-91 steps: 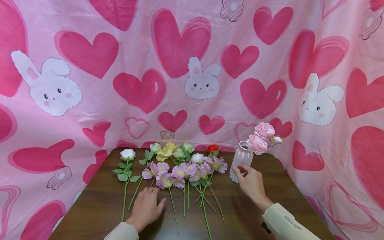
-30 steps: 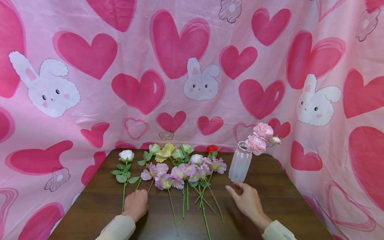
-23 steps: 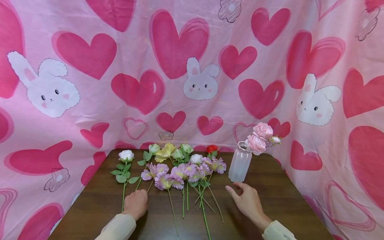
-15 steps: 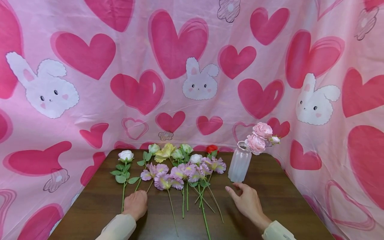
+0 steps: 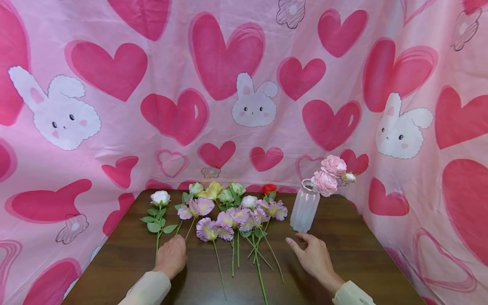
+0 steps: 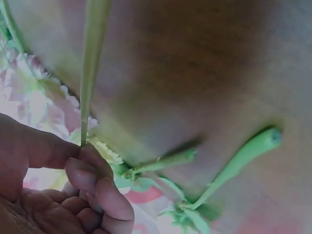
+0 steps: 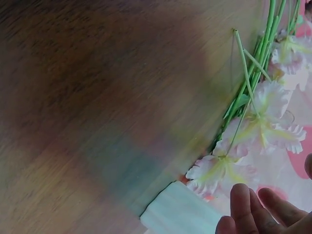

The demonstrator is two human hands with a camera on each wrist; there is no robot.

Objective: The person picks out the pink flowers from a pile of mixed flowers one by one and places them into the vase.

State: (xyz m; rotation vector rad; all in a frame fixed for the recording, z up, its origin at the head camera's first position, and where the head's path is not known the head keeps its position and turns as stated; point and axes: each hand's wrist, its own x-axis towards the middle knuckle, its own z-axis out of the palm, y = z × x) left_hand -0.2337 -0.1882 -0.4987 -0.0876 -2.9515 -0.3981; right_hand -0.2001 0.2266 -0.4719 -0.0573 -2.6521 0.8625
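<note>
My left hand (image 5: 171, 256) pinches the stem of a light purple iris (image 5: 201, 206) at the left of the flower row. In the left wrist view, thumb and fingertips close on that thin green stem (image 6: 92, 58), which runs up out of the frame. My right hand (image 5: 314, 258) hovers or rests just in front of the ribbed, frosted vase (image 5: 304, 212), fingers slightly bent and holding nothing. Pink blossoms (image 5: 326, 182) with a small bud lean right out of the vase mouth. In the right wrist view the relaxed fingers (image 7: 241, 207) show beside the vase base (image 7: 180, 209).
Several loose flowers lie across the brown table (image 5: 343, 237): a white rose (image 5: 160, 197) left, a yellow bloom (image 5: 213, 190), a red rose (image 5: 270, 189), and more purple irises (image 5: 238, 217) with stems pointing forward. A pink heart-patterned cloth (image 5: 171, 63) hangs behind and on both sides.
My right hand has let go of the vase and drawn back in front of it. The left hand has taken an iris stem, and the bloom has just shifted up and slightly right.
</note>
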